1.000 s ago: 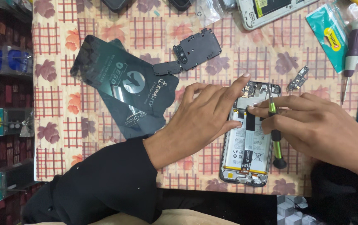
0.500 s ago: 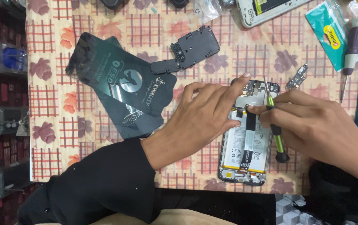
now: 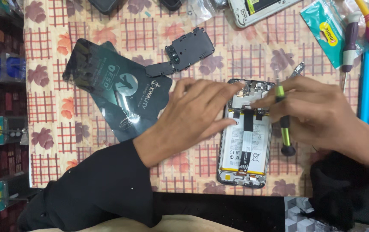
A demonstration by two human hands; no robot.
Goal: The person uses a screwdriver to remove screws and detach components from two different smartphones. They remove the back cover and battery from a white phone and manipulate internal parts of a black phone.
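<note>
Phone [image 3: 245,141] lies opened on the patterned cloth [image 3: 47,86], its long axis running toward and away from the person. Left hand [image 3: 193,114] rests flat on it, fingers spread; right hand [image 3: 322,114] pinches a green-banded screwdriver [image 3: 284,129]. Dark rounded bag [image 3: 120,92] lies left; teal packet [image 3: 328,30] top right.

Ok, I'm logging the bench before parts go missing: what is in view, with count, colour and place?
opened phone: one, black frame, white battery, centre right.
black cover plate: one, above centre.
dark anti-static bag: one, centre left.
small connector part: one, grey, above the right hand.
teal packet: one, top right.
purple-handled screwdriver: one, top right.
second opened phone: one, white, top edge.
tablecloth: one, cream with red checks and flowers.
green and black screwdriver: one, in the right hand.
left hand: fingertips on the phone's upper part.
right hand: grip on the screwdriver.
</note>
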